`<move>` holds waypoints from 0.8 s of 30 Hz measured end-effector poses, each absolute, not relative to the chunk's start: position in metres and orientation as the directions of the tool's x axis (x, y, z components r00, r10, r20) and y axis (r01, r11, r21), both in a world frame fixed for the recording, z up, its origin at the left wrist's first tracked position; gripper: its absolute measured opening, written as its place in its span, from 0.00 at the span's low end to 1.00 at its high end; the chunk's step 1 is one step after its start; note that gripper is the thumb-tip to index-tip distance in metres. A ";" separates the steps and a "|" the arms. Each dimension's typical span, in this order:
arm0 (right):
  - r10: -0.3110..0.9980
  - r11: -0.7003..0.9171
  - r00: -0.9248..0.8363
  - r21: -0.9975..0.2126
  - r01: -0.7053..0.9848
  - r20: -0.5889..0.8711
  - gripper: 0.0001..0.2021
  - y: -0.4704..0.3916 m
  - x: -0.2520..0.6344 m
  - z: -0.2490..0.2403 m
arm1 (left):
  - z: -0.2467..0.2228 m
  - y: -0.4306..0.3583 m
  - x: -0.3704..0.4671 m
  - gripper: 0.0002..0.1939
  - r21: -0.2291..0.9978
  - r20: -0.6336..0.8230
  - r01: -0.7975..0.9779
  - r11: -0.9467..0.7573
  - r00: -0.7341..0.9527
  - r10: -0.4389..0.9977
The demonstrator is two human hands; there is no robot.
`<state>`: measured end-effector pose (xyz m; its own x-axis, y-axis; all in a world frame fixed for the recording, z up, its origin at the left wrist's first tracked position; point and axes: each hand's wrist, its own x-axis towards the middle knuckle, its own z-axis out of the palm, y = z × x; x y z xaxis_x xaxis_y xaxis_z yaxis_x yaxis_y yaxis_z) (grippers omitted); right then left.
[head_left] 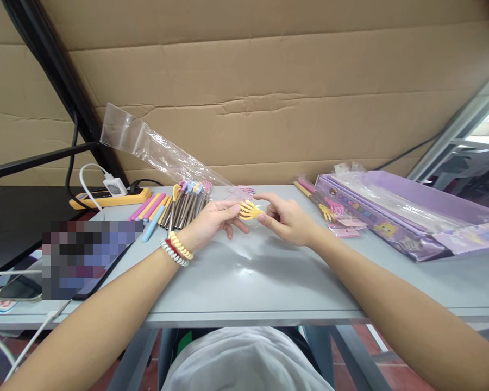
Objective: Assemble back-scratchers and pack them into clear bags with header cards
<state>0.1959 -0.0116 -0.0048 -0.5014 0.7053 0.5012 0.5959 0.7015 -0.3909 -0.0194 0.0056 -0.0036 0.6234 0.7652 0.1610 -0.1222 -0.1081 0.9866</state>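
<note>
Near the middle of the grey table [236, 282], a small yellow plastic hand [249, 210] lies between my two hands. My left hand [214, 220] pinches its finger end, and my right hand [285, 218] has thumb and index finger at its other end. A clear plastic bag [163, 149] stretches from the upper left down to my hands; its lower end lies behind the yellow piece. Left of my left hand lie several metal rods [187, 209] with coloured tops, and several pink, yellow and blue handles [150, 224].
A purple box [411, 217] with clear bags stands at the right, beside packed pink and yellow hand pieces [334, 209]. At the left are a yellow power strip [110, 200], a tablet [93, 258] and white cables. Cardboard [248, 70] rises behind the table.
</note>
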 end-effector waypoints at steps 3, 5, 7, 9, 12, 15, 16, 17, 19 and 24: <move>0.679 0.724 -0.518 -0.357 0.591 0.520 0.22 -0.011 0.197 -0.006 | -0.004 0.006 -0.020 0.18 0.988 0.152 -0.100 -0.114 0.631 0.761; 0.665 0.734 -0.524 -0.336 0.590 0.533 0.21 -0.011 0.197 -0.007 | -0.003 0.005 -0.019 0.20 0.990 0.139 -0.089 -0.107 0.638 0.758; 0.654 0.743 -0.531 -0.322 0.587 0.540 0.20 -0.011 0.197 -0.007 | -0.002 0.005 -0.019 0.21 0.991 0.133 -0.080 -0.107 0.641 0.755; 0.638 0.758 -0.548 -0.314 0.571 0.541 0.18 -0.011 0.197 -0.006 | -0.002 0.004 -0.019 0.21 0.990 0.139 -0.071 -0.122 0.636 0.759; 0.596 0.795 -0.586 -0.300 0.527 0.550 0.16 -0.011 0.197 -0.005 | -0.002 0.004 -0.019 0.21 0.987 0.149 -0.055 -0.148 0.624 0.767; 0.564 0.818 -0.607 -0.281 0.501 0.559 0.15 -0.011 0.197 -0.005 | -0.002 0.004 -0.019 0.21 0.986 0.151 -0.035 -0.166 0.624 0.767; 0.562 0.820 -0.612 -0.275 0.502 0.557 0.14 -0.010 0.197 -0.005 | -0.002 0.005 -0.019 0.21 0.984 0.152 -0.027 -0.173 0.623 0.768; 0.562 0.819 -0.615 -0.269 0.506 0.553 0.13 -0.010 0.197 -0.005 | -0.002 0.005 -0.019 0.21 0.983 0.152 -0.015 -0.182 0.619 0.771; 0.569 0.813 -0.618 -0.261 0.520 0.542 0.11 -0.010 0.197 -0.005 | -0.003 0.007 -0.018 0.20 0.980 0.150 0.017 -0.199 0.598 0.787; 0.623 0.772 -0.599 -0.274 0.573 0.503 0.12 -0.009 0.197 -0.007 | -0.006 0.012 -0.018 0.17 0.965 0.232 0.002 -0.263 0.464 0.855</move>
<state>0.1970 -0.0095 -0.0067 -0.5990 0.6231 0.5030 0.5729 0.7723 -0.2744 -0.0178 0.0122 -0.0059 0.4640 0.8549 0.2321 0.0021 -0.2631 0.9648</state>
